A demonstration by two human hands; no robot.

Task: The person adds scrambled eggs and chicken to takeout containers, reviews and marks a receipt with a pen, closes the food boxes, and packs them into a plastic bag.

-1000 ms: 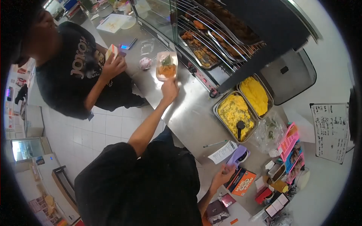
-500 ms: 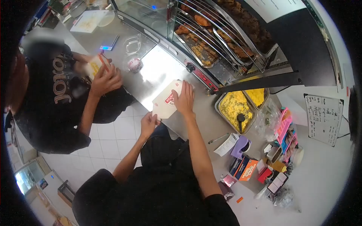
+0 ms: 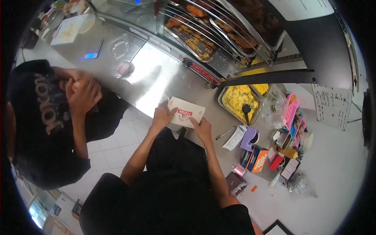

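Between my hands is a cream folded paper food box (image 3: 192,105), lying flat, with a red printed logo facing up. My left hand (image 3: 161,117) grips its left end, thumb on top. On the lower right edge, my right hand (image 3: 202,128) pinches it, thumb on the printed face and fingers partly hidden underneath. The box is held over the front edge of the metal counter (image 3: 192,88).
At left a co-worker's hand (image 3: 84,97) holds something red and white. A scale (image 3: 94,49) and a round wrapped item (image 3: 125,69) sit on the counter. Right of my hands are a metal tray of yellow food (image 3: 223,98), a purple tape dispenser (image 3: 247,140) and a paper slip (image 3: 235,137).
The box has turned so its logo lies crosswise, and it looks more rectangular. My left hand moved up to its left end; my right hand moved down to the lower right edge.
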